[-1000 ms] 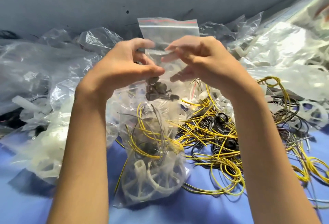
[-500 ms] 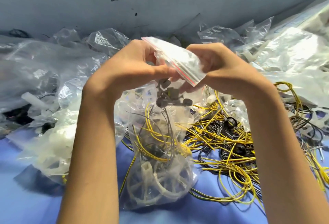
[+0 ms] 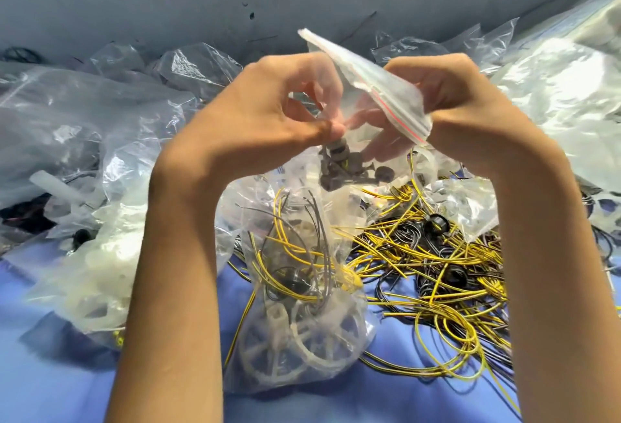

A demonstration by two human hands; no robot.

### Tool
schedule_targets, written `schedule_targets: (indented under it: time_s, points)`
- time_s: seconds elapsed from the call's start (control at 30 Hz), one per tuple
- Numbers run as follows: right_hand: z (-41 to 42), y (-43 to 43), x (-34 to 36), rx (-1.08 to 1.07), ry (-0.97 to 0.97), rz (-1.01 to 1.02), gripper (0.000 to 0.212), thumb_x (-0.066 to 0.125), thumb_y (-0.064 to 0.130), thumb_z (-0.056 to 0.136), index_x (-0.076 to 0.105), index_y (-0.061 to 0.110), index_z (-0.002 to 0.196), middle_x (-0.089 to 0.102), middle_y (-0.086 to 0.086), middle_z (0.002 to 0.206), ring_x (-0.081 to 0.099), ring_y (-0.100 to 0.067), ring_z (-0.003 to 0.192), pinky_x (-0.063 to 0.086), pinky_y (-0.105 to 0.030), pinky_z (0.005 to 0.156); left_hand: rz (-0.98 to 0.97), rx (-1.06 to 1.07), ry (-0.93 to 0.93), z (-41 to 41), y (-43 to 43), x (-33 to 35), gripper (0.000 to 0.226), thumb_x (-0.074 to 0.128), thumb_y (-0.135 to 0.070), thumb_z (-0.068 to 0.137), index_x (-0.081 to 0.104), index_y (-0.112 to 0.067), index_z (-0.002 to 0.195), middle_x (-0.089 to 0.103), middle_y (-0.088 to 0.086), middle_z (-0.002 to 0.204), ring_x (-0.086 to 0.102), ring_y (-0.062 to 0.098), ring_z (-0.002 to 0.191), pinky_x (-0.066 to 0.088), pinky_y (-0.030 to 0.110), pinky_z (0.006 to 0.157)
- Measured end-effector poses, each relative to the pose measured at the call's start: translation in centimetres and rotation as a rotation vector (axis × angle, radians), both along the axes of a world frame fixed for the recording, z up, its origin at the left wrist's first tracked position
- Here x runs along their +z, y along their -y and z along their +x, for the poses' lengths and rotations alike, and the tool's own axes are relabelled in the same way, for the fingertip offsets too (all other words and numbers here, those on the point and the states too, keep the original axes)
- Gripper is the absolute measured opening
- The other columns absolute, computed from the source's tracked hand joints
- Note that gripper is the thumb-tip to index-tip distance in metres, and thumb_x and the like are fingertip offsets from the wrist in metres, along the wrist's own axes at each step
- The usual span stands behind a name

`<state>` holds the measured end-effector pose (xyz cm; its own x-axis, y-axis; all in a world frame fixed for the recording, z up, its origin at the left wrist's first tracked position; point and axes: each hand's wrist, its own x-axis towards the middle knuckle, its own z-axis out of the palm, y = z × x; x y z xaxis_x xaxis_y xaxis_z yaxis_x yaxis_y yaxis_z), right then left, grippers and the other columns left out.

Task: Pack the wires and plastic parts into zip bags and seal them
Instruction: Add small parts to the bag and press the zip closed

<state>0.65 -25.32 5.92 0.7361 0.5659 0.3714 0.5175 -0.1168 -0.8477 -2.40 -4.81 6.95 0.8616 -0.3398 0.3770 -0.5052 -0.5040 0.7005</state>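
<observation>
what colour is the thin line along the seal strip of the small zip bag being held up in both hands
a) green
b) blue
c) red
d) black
c: the small zip bag, pinched by the left hand and gripped by the right hand, shows a thin red line running along its seal strip.

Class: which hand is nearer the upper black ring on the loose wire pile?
Right. The right hand is raised above the black ring, gripping the small zip bag; the left hand pinches that bag farther to the left.
</observation>
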Motion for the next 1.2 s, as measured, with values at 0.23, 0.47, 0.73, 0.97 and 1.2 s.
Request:
schedule_targets:
  time_s: [0.23,0.47,0.73,0.97,1.2]
  points:
    - [-0.3,-0.5,0.2,0.006,-0.065,0.045,0.024,0.060,-0.005,0.074,0.066,0.014,0.088,0.075,-0.004,0.082,0.072,-0.028,0.067,0.057,-0.029,0.057,0.092,0.000,0.096,-0.7,-0.1,0.6,0.013,0.069,-0.003,0.082,0.064,-0.013,0.075,0.061,-0.004,0.081,0.070,0.017,0.078,0.054,0.041,0.074]
    - [-1.0,-0.5,0.4,0.001,-0.059,0.003,0.005,0.064,0.011,0.085,0.062,0.012,0.089,0.072,0.004,0.076,0.072,-0.024,0.063,0.055,-0.026,0.056,0.133,-0.036,0.109,-0.7,0.0,0.5,0.010,0.067,-0.006,0.080,0.062,-0.013,0.075,0.057,-0.013,0.072,0.060,0.008,0.063,0.042,0.022,0.059]
    - [-0.7,0.3,0.4,0.032,-0.059,-0.126,0.037,0.044,-0.013,0.092,0.052,0.023,0.099,0.066,-0.025,0.090,0.072,-0.034,0.067,0.059,-0.039,0.056,0.062,-0.098,0.000,0.3,0.3,-0.6,0.021,0.063,-0.016,0.084,0.052,-0.021,0.067,0.054,-0.020,0.073,0.053,0.002,0.072,0.042,0.021,0.064]
    - [-1.0,0.0,0.3,0.090,0.057,0.077,0.037,0.035,-0.014,0.061,0.062,0.009,0.074,0.067,-0.013,0.114,0.068,-0.006,0.084,0.049,-0.020,0.065,-0.158,-0.058,0.066,0.6,-0.2,-1.2,0.034,0.034,0.014,0.057,0.050,-0.016,0.057,0.060,0.014,0.081,0.052,0.011,0.073,0.037,0.018,0.062]
    - [-0.4,0.9,0.5,-0.010,-0.147,0.053,0.036,0.058,0.049,0.080,0.064,0.028,0.109,0.067,0.002,0.104,0.064,-0.012,0.085,0.051,-0.027,0.071,-0.187,-0.029,0.138,0.9,0.1,-1.2,0.045,0.047,0.025,0.065,0.053,-0.016,0.050,0.062,0.000,0.084,0.057,0.004,0.078,0.046,0.024,0.074]
